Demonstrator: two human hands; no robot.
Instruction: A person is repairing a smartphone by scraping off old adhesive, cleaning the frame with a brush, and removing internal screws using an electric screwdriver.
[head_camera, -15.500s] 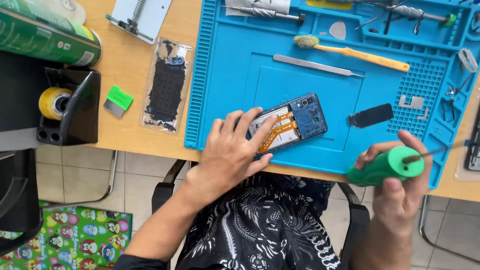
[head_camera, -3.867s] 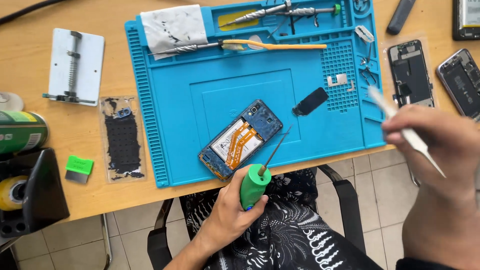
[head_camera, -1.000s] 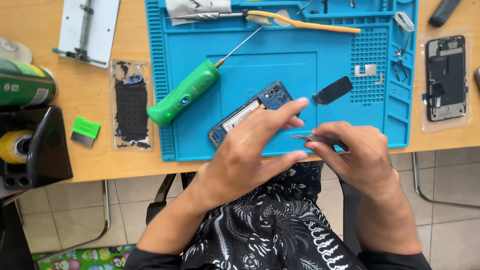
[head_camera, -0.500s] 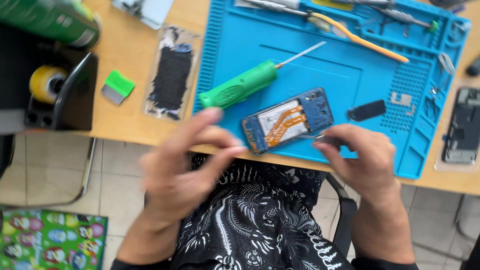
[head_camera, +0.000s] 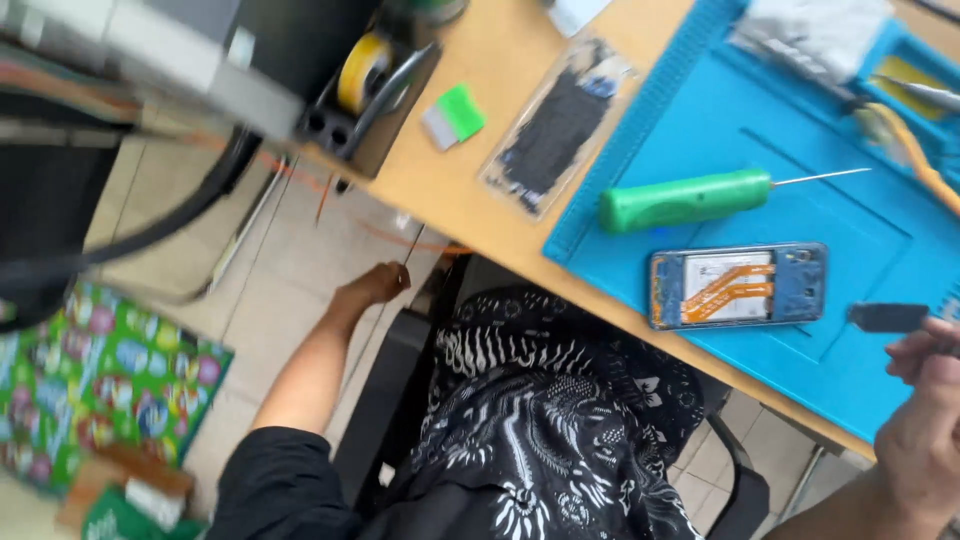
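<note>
An opened blue phone (head_camera: 738, 287) with an orange flex cable lies on the blue work mat (head_camera: 800, 150), near the table's front edge. A green-handled screwdriver (head_camera: 690, 200) rests on the mat just behind it. My left hand (head_camera: 375, 285) hangs below the table by the black chair's edge, fingers curled; whether it holds anything is unclear. My right hand (head_camera: 930, 400) is at the right border, fingers pinched on what looks like a thin dark tool, close to a small black part (head_camera: 888, 317) on the mat.
On the wooden table (head_camera: 480, 190) to the left lie a clear-wrapped dark panel (head_camera: 555, 130), a green-and-grey scraper (head_camera: 452, 115) and a black holder with yellow tape (head_camera: 365, 75). A yellow-handled brush (head_camera: 910, 150) lies at the mat's far side. A patterned mat (head_camera: 90, 380) covers the floor.
My view has swung left and down. My left hand has left the phone and dropped below the table. My right hand has drawn back to the right of the phone.
</note>
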